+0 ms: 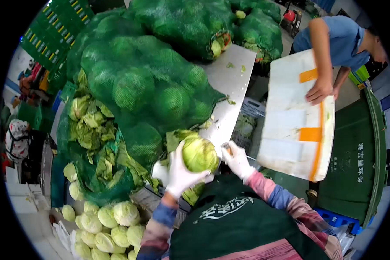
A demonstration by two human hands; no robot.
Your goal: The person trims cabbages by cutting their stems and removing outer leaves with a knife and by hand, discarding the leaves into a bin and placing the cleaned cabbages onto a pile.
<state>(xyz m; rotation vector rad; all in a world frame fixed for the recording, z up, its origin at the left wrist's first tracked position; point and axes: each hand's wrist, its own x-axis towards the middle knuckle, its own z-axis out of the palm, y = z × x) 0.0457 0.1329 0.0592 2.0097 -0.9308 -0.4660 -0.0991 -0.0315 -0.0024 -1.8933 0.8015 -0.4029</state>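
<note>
My left hand (184, 171), in a white glove, is closed around the side of a green cabbage (199, 155) and holds it above the metal table's near end. Just right of the cabbage, my right hand (237, 160), also gloved, grips a small brown-handled tool (228, 150); its working end cannot be made out. Loose outer leaves (134, 167) hang beside the left hand. A large green mesh sack (147, 86) full of cabbages lies on the table right behind the held one.
Trimmed cabbages (106, 229) are piled at lower left. More mesh sacks (182, 26) stand behind. At right, a person in a blue shirt (333, 39) holds a white foam box (290, 117) beside a green bin (353, 151). A grey crate (252, 108) is below the metal table (234, 65).
</note>
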